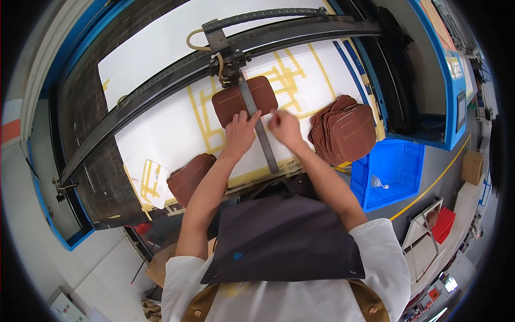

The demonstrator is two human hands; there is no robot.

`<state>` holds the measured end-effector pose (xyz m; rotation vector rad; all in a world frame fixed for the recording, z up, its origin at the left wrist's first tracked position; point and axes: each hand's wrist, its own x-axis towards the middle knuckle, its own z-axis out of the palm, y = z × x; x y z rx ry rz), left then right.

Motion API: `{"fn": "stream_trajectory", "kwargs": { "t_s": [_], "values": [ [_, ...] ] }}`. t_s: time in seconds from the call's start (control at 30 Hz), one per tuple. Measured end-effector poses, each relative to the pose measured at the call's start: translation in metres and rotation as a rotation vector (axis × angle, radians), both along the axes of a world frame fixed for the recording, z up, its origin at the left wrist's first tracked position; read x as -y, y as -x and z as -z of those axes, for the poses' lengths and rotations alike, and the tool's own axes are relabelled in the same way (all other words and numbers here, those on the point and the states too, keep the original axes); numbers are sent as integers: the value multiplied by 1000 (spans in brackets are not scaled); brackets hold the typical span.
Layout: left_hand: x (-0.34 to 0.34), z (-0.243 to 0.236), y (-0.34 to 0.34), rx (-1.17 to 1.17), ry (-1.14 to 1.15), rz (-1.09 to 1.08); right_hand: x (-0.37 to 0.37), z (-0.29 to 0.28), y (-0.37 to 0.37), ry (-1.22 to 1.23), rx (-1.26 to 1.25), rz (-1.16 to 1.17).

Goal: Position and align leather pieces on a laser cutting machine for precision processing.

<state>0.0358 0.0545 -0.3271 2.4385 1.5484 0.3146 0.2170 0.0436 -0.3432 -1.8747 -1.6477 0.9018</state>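
The left hand (240, 135), fingers extended, presses a straight grey metal ruler (263, 138), eleven-to-five o'clock over a brown, rounded leather-like panel (227, 105); right hand (286, 130) blurred, grip unclear

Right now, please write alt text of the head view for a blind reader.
The left hand touches a ruler across a brown piece; the blurred right hand is beside the ruler. A left stack and a right stack are brown; a blue bin is nearby.
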Motion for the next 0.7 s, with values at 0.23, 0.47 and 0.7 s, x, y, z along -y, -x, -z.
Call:
{"fn": "stream_trajectory", "kwargs": {
  "t_s": [0.23, 0.47, 0.7],
  "values": [
    [5, -5, 0, -6, 47, -2, -74, 4, -7, -84, -138, 269],
    [6, -5, -1, 15, 43, -11, -103, 3, 9, 52, 31, 246],
    [6, -4, 0, 26, 43, -27, -107, -3, 8, 172, 86, 197]
  ]
}}
